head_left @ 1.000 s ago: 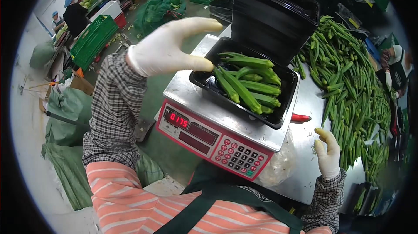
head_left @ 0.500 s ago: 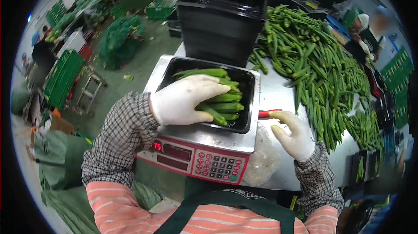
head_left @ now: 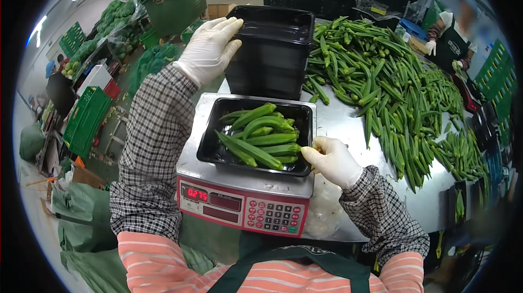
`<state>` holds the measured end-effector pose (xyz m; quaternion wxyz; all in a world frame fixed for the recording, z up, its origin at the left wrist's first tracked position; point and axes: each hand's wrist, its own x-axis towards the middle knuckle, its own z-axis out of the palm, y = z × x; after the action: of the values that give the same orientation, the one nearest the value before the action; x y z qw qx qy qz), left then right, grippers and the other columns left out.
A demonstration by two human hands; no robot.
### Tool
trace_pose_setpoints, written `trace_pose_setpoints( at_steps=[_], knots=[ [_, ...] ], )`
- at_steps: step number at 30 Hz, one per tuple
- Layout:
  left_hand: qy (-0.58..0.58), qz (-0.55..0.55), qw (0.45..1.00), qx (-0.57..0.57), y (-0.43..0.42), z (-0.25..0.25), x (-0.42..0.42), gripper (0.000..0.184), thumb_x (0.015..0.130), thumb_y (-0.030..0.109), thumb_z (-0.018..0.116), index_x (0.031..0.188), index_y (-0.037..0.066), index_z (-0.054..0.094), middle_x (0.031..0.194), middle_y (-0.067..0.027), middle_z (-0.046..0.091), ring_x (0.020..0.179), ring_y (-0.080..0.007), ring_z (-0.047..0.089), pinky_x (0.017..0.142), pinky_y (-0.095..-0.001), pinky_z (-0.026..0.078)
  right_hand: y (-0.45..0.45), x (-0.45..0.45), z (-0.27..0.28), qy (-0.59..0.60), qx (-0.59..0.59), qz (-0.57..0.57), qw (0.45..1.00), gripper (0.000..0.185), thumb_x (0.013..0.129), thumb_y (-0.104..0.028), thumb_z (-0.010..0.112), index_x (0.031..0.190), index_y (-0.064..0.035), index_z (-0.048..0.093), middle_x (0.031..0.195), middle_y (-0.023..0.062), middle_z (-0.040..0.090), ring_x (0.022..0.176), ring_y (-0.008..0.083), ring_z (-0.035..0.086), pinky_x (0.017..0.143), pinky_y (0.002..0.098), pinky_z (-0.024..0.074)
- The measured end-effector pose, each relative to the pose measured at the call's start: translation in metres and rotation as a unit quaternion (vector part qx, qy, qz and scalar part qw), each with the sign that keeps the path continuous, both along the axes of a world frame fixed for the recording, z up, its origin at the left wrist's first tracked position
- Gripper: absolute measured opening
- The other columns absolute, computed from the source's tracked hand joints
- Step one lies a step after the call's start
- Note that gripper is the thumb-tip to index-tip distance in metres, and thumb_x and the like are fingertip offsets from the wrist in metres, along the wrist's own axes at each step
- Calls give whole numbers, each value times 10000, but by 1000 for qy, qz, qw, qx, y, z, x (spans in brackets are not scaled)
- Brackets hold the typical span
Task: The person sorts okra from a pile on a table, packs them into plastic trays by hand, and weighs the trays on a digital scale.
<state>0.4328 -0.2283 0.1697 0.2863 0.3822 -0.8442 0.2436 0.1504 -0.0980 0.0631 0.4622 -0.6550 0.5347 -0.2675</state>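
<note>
In the head view, taking the scale [head_left: 245,195] as landmark: reaches beyond its far edge with the left hand [head_left: 210,50], palm down and unclenched, fingers laid at the upper left rim of the stacked black trays [head_left: 269,56]. Grasps nothing there, as far as can be seen. Brings the right hand [head_left: 335,163] to the right side of the scale, thumb and forefinger bent close together at the right rim of the black tray [head_left: 220,158]. Impossible to tell whether pinching that rim, or the small red object [head_left: 320,150] showing between the fingers.

On top of the scale, sits flat in the tray: a loose heap of okra pods [head_left: 264,137], mostly lying crosswise, with bare black tray floor at the left. On the front of the scale, glows red at the left on the display [head_left: 194,192], reading 0.275; at the right, the keypad [head_left: 272,216].

Just right of the scale, crumpled on the metal bench [head_left: 348,129]: a clear plastic bag [head_left: 325,211]. Farther right and beyond the scale, spread over the bench: a large okra pile [head_left: 387,97]. Past that pile, in a dark apron: another person [head_left: 455,42]. Well left of the scale, tilted: a green crate [head_left: 87,121].
</note>
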Motion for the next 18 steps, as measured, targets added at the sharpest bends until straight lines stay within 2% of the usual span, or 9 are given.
trace_pose_setpoints(
  at_steps=[4,6,8,10,12,13,14,16,18],
  knots=[
    [-29,48,983,173,-17,8,-7,344,866,107,543,1196,13,544,1138,-199,588,1086,-320,527,957,-375,392,19,-27,1,-38,-5,-59,998,239,873,-210,580,811,20,569,649,27,553,590,102,509,539,266,425],
    [17,12,988,151,-28,5,-6,243,856,90,538,1066,-3,618,986,-190,642,957,-340,585,875,-387,445,34,-49,-12,-78,-40,-89,992,210,873,-187,579,813,14,568,664,7,546,615,83,487,556,252,413],
    [55,85,969,224,-31,10,-9,205,842,105,561,1008,16,642,945,-192,641,926,-336,593,833,-380,457,51,-70,-14,-106,-28,-112,988,185,869,-173,583,823,6,578,676,-9,520,644,69,451,568,244,399],
    [46,57,973,219,-34,15,-9,189,818,99,577,978,19,637,905,-179,629,877,-322,596,798,-363,464,70,-98,-28,-147,-48,-168,974,187,868,-175,583,819,5,578,676,-11,510,642,71,442,561,247,394],
    [54,16,977,208,-44,18,-2,238,752,37,607,987,-1,622,898,-129,639,873,-232,605,790,-337,462,93,-129,-25,-105,-55,-217,969,204,865,-191,583,797,1,571,678,-12,508,645,77,443,577,253,397],
    [59,45,949,306,-59,26,8,313,719,-18,615,1031,-6,596,949,-83,635,920,-188,589,816,-312,454,104,-149,-34,-128,-52,-245,960,205,863,-192,584,807,5,575,686,-8,517,652,78,449,586,253,403],
    [158,-23,972,175,-78,8,28,337,663,-23,611,999,-9,582,861,-55,589,859,-123,554,781,-264,443,115,-169,-44,-155,-50,-267,950,208,862,-194,586,817,8,580,693,-5,525,659,80,455,595,253,408],
    [184,-21,947,261,-131,4,87,323,761,-17,609,1080,-37,559,953,-58,605,896,-115,558,820,-243,436,144,-204,-37,-111,-45,-357,927,221,857,-201,588,836,19,586,715,5,543,677,83,471,610,254,419],
    [200,25,943,264,-112,12,102,306,780,-16,600,1082,-35,556,953,-54,593,907,-118,548,830,-245,428,173,-247,-43,-77,-89,-444,888,225,846,-212,596,828,12,590,725,3,543,680,84,478,610,249,420]
  ],
)
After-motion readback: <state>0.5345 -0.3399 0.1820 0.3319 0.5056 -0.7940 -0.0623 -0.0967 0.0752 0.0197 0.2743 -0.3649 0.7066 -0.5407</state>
